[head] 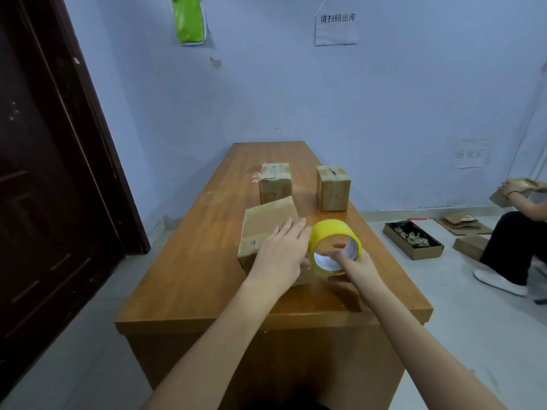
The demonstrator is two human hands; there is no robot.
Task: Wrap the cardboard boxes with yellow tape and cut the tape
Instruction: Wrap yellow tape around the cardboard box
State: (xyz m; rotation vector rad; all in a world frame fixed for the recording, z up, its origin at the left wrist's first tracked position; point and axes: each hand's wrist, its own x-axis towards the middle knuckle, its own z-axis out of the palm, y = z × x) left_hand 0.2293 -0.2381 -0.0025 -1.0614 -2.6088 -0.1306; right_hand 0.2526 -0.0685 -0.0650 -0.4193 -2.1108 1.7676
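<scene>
Wooden tabletop point(189, 270), left hand point(279, 255) flat on tilted cardboard box point(266, 229) (fingers straight), right hand point(355, 266) gripping yellow tape roll point(333, 236) — just beside it

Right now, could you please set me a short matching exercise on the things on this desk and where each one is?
Things:
1. yellow tape roll
2. left hand
3. near box
4. two far boxes

Places:
a. standing upright at the far end of the desk
b. tilted under a flat palm
c. held by the right hand
d. resting flat on cardboard

Pairs: 1-c, 2-d, 3-b, 4-a
</scene>
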